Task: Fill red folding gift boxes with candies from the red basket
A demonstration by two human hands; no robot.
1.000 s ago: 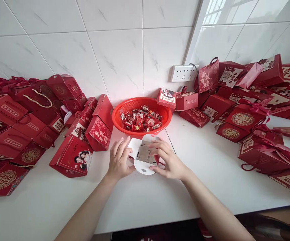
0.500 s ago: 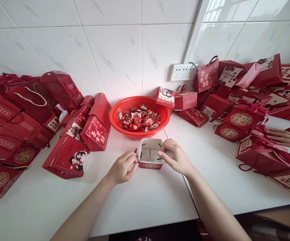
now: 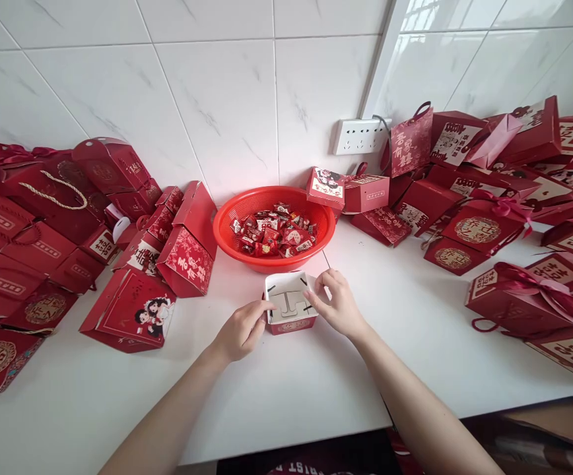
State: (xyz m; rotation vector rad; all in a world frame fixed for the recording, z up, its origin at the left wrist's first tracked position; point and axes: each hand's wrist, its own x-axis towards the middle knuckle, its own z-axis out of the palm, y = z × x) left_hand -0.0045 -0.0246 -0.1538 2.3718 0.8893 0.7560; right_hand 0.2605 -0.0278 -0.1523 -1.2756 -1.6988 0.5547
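An open-topped red box (image 3: 292, 326) with a pale inside stands at the middle of the table, with dark slots near its inner corners. My left hand (image 3: 241, 330) grips its left wall, index finger over the rim and the other fingers curled. On the opposite side my right hand (image 3: 337, 303) has its thumb and fingers on the right wall. Just behind the box sits a red plastic basket (image 3: 274, 264) holding several wrapped candies (image 3: 271, 234).
Red gift boxes and bags (image 3: 43, 244) are piled at the left, with a couple-printed box (image 3: 128, 310) nearer. More red boxes (image 3: 474, 231) crowd the right side. A white power strip (image 3: 362, 136) is on the tiled wall. The table's front edge runs below my forearms.
My left hand has closed on the box's left wall. The box and my right hand sit slightly further left in view. Another person's hand at the right has gone from view.
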